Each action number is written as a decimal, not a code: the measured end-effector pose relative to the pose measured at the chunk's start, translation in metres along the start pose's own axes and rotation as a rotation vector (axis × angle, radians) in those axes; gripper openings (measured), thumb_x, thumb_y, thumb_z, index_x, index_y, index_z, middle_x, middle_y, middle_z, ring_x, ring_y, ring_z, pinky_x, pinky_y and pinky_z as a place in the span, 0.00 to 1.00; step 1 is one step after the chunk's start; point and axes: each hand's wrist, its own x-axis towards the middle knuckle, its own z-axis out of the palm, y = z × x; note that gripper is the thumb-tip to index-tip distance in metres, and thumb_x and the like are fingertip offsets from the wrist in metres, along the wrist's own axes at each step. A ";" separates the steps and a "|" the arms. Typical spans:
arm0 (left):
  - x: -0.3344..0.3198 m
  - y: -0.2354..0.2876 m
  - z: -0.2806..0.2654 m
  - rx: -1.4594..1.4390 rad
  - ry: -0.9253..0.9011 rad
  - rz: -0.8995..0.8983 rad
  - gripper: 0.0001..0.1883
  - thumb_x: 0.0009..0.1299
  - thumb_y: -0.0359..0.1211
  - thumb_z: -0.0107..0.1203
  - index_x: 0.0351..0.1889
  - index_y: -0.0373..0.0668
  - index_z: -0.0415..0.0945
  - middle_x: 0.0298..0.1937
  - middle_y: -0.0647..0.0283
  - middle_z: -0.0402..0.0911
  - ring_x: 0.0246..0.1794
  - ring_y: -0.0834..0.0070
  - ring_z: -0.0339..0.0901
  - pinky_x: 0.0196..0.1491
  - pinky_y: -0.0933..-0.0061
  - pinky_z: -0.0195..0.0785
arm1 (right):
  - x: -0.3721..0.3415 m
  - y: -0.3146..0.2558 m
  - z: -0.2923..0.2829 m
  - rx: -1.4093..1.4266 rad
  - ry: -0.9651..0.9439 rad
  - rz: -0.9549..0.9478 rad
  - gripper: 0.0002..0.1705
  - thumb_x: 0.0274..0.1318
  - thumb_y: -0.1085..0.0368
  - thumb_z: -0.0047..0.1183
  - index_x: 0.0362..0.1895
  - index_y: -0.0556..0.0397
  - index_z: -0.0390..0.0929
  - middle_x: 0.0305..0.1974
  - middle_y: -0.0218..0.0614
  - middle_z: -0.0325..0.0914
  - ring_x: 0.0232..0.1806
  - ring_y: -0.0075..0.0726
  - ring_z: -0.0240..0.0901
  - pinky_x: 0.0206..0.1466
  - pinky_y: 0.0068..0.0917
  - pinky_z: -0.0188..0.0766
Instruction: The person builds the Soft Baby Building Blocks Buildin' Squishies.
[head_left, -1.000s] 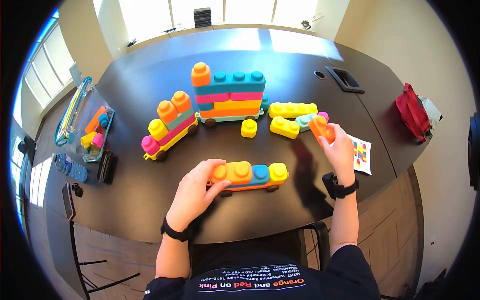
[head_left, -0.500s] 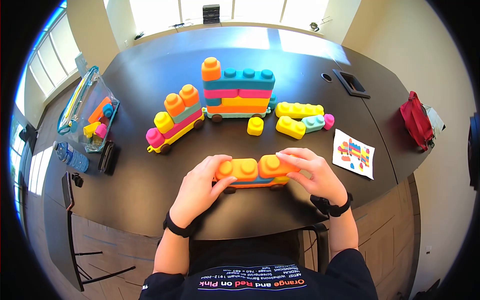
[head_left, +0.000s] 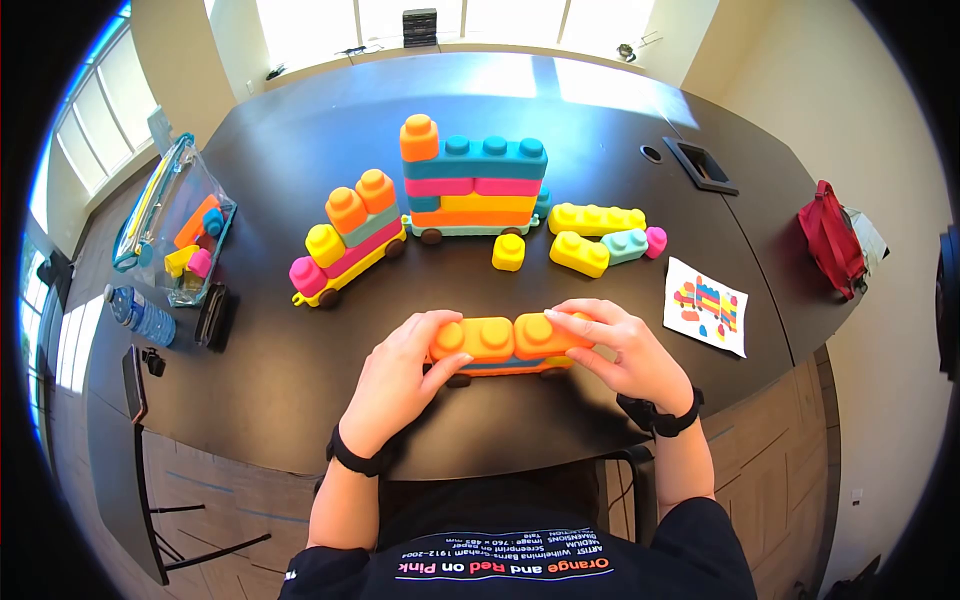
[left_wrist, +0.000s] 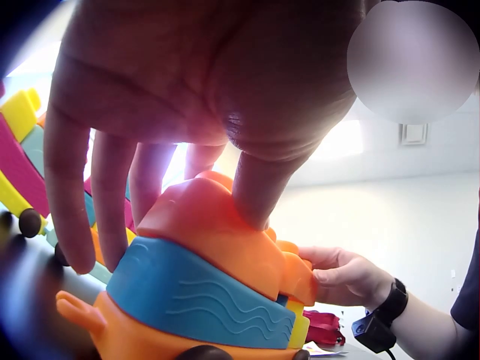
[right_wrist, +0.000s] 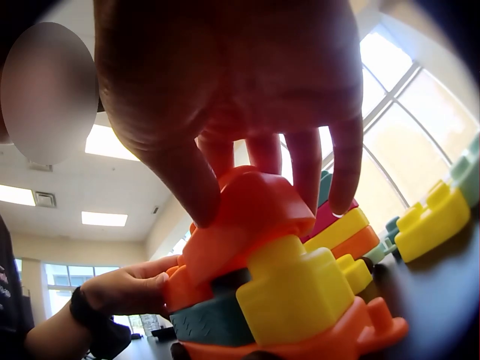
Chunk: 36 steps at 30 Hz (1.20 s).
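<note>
A toy train car on an orange wheeled base (left_wrist: 142, 334) stands near the table's front edge. My left hand (head_left: 397, 368) grips the two-stud orange block (head_left: 478, 340) at its left end, thumb in front and fingers behind. Under that block lies a long blue block (left_wrist: 195, 292) with wavy lines. My right hand (head_left: 632, 352) holds a second orange block (head_left: 535, 336) by its sides, over the car's right end. In the right wrist view this block sits slightly tilted at the top of a yellow block (right_wrist: 292, 292), with a dark gap beside it.
Behind stand a tall block-built car (head_left: 475, 190) and a stepped one (head_left: 350, 245). A single yellow block (head_left: 508, 253) and several loose blocks (head_left: 597, 220) lie nearby. A picture card (head_left: 705, 307) is at right. A clear bag (head_left: 185, 225) and water bottle (head_left: 140, 315) stand left.
My right hand has brought its orange block from above the picture card left and down onto the car's right end. My left hand stays on the car, which has hardly moved.
</note>
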 end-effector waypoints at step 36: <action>-0.001 -0.007 0.004 -0.036 0.048 0.051 0.21 0.74 0.39 0.66 0.62 0.43 0.76 0.53 0.53 0.83 0.51 0.51 0.84 0.52 0.57 0.79 | 0.004 0.012 0.010 0.060 -0.013 0.028 0.25 0.69 0.65 0.63 0.69 0.48 0.80 0.56 0.45 0.81 0.49 0.52 0.82 0.54 0.38 0.79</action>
